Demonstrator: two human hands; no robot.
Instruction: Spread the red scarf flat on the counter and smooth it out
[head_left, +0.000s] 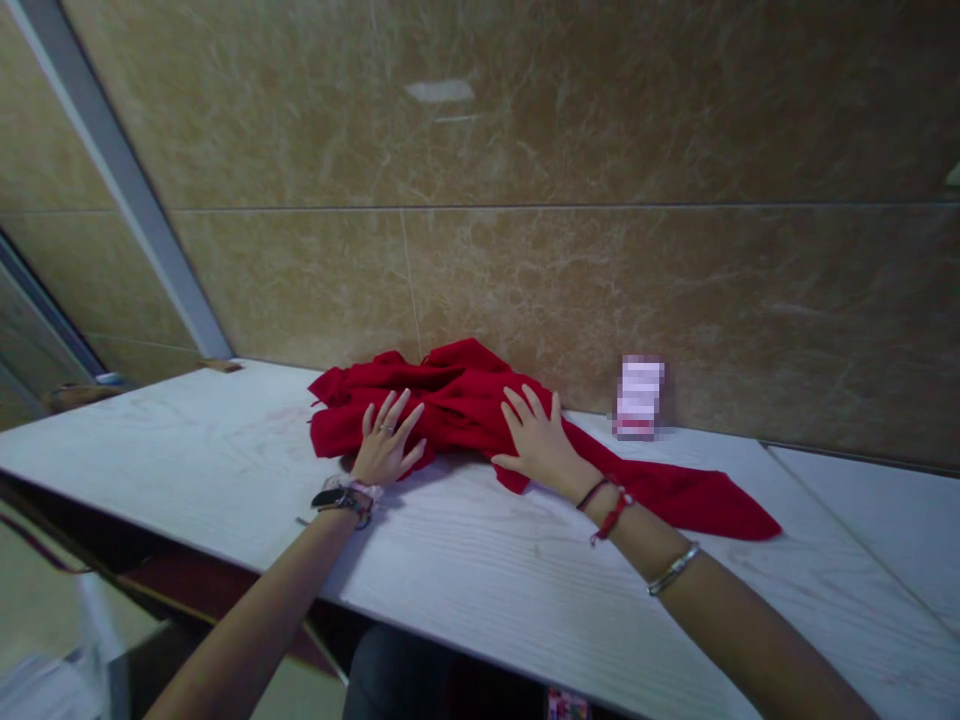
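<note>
A crumpled red cloth [465, 385] lies bunched in folds on the white wood-grain table [480, 560], close to the wall. One long strip of it trails to the right and ends in a point. My left hand [386, 440] rests on the cloth's left part, palm down with fingers spread. On its right part lies my right hand [540, 440], also flat with the fingers apart. Neither hand grips the fabric. What kind of item the cloth is, I cannot tell while it is bunched up.
A pixelated upright pink-and-white object [639, 398] stands by the tiled wall [525, 280], behind the trailing strip. A small brown item [220, 366] sits at the table's far left corner, beside a grey metal post [142, 190]. A seam crosses the tabletop at right.
</note>
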